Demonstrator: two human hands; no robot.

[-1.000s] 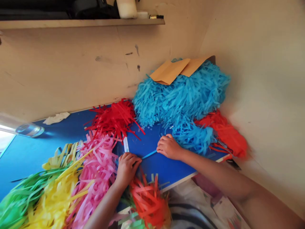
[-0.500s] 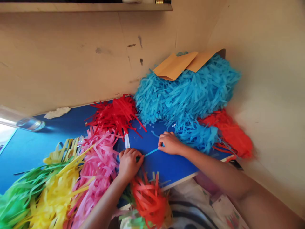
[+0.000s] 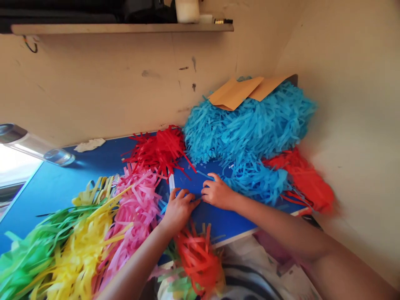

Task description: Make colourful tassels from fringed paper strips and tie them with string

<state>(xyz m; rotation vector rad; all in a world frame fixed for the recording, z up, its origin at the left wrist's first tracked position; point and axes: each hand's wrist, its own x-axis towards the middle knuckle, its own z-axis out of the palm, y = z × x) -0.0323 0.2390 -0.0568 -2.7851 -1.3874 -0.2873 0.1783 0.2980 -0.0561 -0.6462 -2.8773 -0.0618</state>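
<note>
My left hand (image 3: 180,209) rests low over the blue tabletop (image 3: 218,225), its fingers stretched and a little spread. Close by on its right, my right hand (image 3: 218,193) has its index finger raised and the others bent, with the fingertips almost meeting my left thumb. Whatever lies between the fingertips is too small to make out. A thin blue paper strip (image 3: 204,174) trails just beyond my right hand, beside a loose heap of blue paper fringe (image 3: 258,181). Under my left wrist is an orange-red fringe bundle (image 3: 200,254).
Pink (image 3: 137,208), yellow (image 3: 81,250) and green fringe (image 3: 40,250) lie left. Behind are red fringe (image 3: 162,148) and a large blue fringe pile (image 3: 250,125) topped by brown paper (image 3: 236,93). A tilted bottle (image 3: 46,150) is far left; a shelf (image 3: 125,28) overhangs.
The blue strip stretched between my hands no longer shows there. My hands have come closer together, and the left fingers have straightened. The camera view has tilted up slightly and shifted left.
</note>
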